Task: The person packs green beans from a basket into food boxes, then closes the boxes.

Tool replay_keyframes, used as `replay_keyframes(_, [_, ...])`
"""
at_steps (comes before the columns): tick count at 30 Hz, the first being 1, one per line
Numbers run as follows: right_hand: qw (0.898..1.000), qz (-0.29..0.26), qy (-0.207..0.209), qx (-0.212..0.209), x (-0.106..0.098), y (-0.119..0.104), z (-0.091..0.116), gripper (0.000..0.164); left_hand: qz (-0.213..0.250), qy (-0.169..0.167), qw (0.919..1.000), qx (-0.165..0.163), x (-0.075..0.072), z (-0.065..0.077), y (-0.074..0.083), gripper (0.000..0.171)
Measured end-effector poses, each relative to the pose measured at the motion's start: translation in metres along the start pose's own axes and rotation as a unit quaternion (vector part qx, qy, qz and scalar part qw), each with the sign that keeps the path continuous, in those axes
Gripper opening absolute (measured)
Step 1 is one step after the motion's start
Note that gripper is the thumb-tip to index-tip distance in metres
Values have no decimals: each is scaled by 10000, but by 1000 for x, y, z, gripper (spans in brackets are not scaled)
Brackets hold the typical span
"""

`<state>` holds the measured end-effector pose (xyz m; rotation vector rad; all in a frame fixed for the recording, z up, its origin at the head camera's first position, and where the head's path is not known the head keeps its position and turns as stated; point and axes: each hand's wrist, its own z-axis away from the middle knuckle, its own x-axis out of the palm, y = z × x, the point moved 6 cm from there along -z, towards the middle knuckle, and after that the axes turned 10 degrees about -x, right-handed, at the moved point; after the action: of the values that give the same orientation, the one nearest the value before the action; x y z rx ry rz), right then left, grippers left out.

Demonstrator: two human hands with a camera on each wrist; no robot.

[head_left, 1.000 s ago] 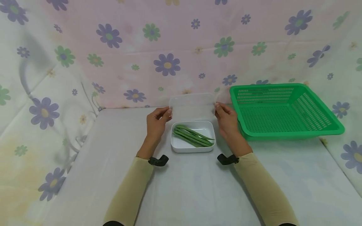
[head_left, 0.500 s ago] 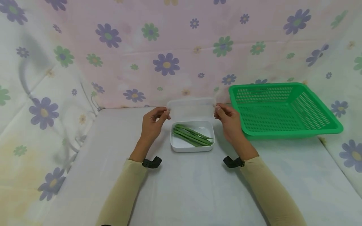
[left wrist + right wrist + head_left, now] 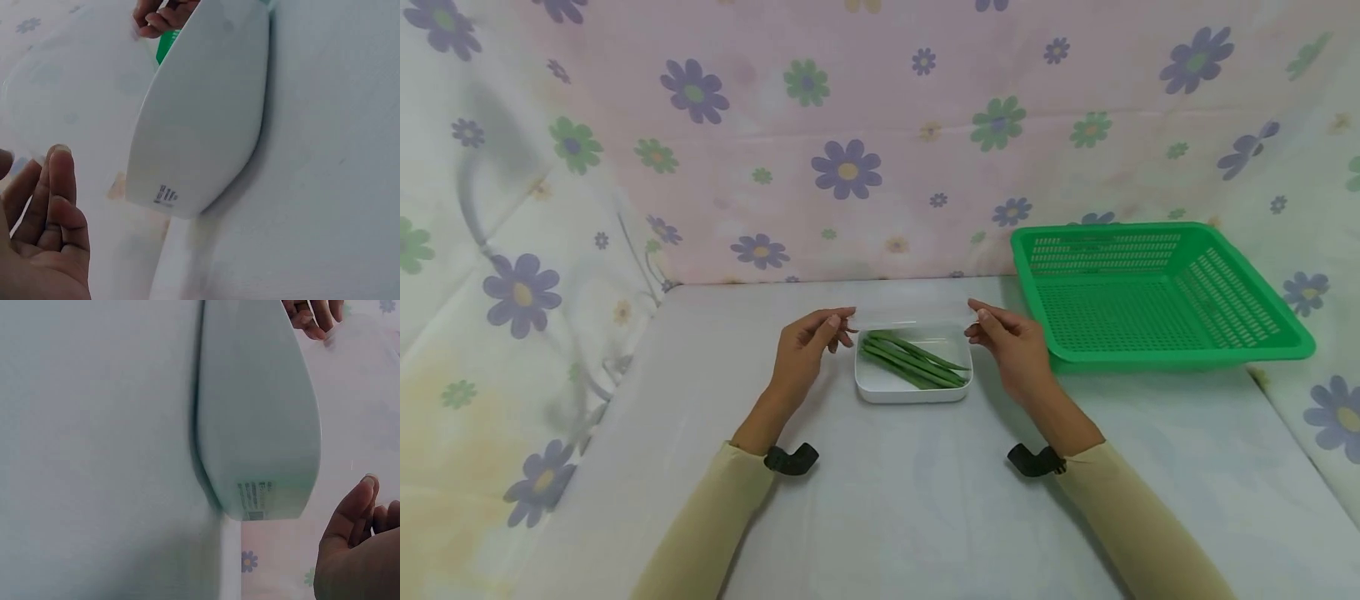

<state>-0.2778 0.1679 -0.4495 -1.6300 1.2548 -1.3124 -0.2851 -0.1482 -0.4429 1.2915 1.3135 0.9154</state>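
Note:
A white rectangular container [image 3: 913,397] stands mid-table with several green beans [image 3: 913,362] lying in it. Over its far side hangs a clear plastic lid [image 3: 912,316], tilted and hard to see against the cloth. My left hand [image 3: 808,346] pinches the lid's left end between thumb and fingers, and my right hand [image 3: 1011,342] pinches its right end. In the left wrist view the see-through lid [image 3: 81,94] spans between both hands, beside the container's outer wall [image 3: 200,119]. The right wrist view shows the container [image 3: 259,412] with small print near its corner.
A green plastic basket [image 3: 1150,317] with slotted walls stands at the right, close to my right hand. White cloth [image 3: 880,508] covers the table. A flowered curtain [image 3: 737,167] hangs behind and at both sides.
The lid has come down and toward me, from raised behind the container to low over its far edge. Both hands moved with it, and the wrists spread apart. Container and beans stayed put.

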Motion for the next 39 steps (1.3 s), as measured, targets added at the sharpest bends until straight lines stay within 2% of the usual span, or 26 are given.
replay_keyframes(3, [9999, 41, 45, 86, -2, 2, 8, 36, 32, 91, 9999, -112, 0, 5, -2, 30])
replay_keyframes(8, [9988, 466, 53, 107, -4, 5, 18, 31, -158, 87, 9989, -425, 0, 12, -9, 26])
replay_keyframes(11, [9975, 674, 94, 201, -5, 5, 20, 33, -252, -48, 9967, -765, 1, 14, -14, 33])
replay_keyframes(15, [9946, 913, 150, 476, -6, 5, 23, 38, -207, -225, 9896, -1406, 3, 16, -18, 44])
replay_keyframes(20, [9895, 1280, 117, 656, -7, 3, 25, 38, -147, -53, 9816, -1903, 1, 20, -16, 37])
replay_keyframes(24, [9875, 1433, 161, 630, -7, 5, 27, 35, -75, 134, 9786, -2052, -1, 22, -20, 31])
replay_keyframes(32, [9821, 1816, 262, 425, -7, 6, 29, 27, -277, 278, 9781, -2044, 3, 23, -24, 26])
replay_keyframes(39, [9770, 2016, 167, 670, -8, 13, 29, 27, -303, 257, 9776, -2068, 3, 23, -32, 27])
